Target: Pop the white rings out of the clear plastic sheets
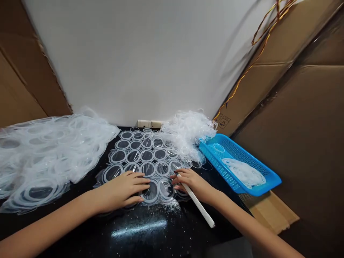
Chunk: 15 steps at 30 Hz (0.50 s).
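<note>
A clear plastic sheet [147,168] patterned with rows of white-edged rings lies flat on the black tabletop [150,238]. My left hand [126,189] rests on the sheet's near left part, fingers stretched out and slightly spread, holding nothing. Over the near right part, my right hand [194,182] grips a slim white stick-like tool [200,208] like a pen. The tool's dark tip points at a ring, and its white end slants back toward me. I cannot make out the tip's exact kind. White crumbs [172,208] lie along the sheet's near edge.
A thick heap of similar ringed sheets [53,154] lies at the left. Loose thin rings [188,130] are piled at the back right, beside a blue plastic basket [274,178] holding more rings. A white wall, cardboard [303,118] and twisted wires [242,79] stand around.
</note>
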Motion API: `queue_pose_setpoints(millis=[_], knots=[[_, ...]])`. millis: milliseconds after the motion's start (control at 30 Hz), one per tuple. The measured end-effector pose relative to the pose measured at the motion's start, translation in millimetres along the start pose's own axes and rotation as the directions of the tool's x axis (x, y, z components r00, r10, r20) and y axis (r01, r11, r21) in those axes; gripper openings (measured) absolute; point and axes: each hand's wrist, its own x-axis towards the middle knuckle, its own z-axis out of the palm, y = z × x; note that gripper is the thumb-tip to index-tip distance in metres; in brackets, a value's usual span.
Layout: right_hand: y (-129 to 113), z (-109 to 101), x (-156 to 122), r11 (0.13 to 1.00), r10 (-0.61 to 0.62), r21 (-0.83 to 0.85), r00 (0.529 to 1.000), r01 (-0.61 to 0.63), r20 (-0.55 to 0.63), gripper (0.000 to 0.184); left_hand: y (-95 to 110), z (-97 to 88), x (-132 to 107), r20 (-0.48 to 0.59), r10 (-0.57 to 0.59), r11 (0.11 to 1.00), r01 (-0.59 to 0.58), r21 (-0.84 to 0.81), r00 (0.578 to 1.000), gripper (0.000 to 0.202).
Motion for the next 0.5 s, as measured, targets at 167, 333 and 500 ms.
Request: queue_pose_setpoints(millis=[167,333,500], knots=[[11.5,10.4,-2.7,0.999,-0.028,-0.021,0.999,0.029,0.029,0.021,-5.1,29.1,34.7,-0.096,0.073,0.992,-0.063,0.105,0.993,0.046],[10.4,6.9,-13.3,1.0,-0.006,0.022,0.999,0.005,0.046,0.019,-3.3,38.2,35.0,-0.152,0.077,0.989,-0.057,0.134,0.985,0.042],[25.5,-7.2,4.1,0.983,0.085,0.168,0.996,-0.077,-0.039,0.027,0.6,40.0,33.5,-0.188,0.112,0.985,-0.085,0.147,0.976,0.038]])
